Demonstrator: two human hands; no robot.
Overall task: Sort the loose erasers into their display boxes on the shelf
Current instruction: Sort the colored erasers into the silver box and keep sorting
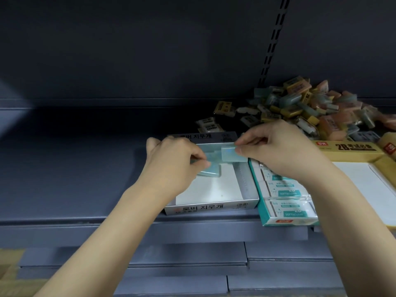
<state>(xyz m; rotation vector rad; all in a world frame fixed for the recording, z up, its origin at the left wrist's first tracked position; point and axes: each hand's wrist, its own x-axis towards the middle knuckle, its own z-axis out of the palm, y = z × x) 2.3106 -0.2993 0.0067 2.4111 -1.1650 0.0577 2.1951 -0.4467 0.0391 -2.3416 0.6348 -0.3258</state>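
Both hands over silver display box, each pinching a pale teal eraser; placement pending.

Shelf (64, 168) carries three boxes in a row: silver display box (212, 207) at centre, teal box (287, 202) touching its right wall and already packed with sleeved erasers, yellow box (351, 150) further right. Loose pile (310, 108) sits behind, right of centre, nearer the right hand. Silver box floor mostly bare; one teal eraser (209, 173) lies flat at its back left. Right hand (282, 151) pinches held eraser (233, 154) by its right end, long axis left-right, above the box's back edge. Left hand (171, 161) pinches second eraser (212, 160) just beside it; the two appear to overlap. Judgement: drop is straight down; teal box wall is the near obstacle.
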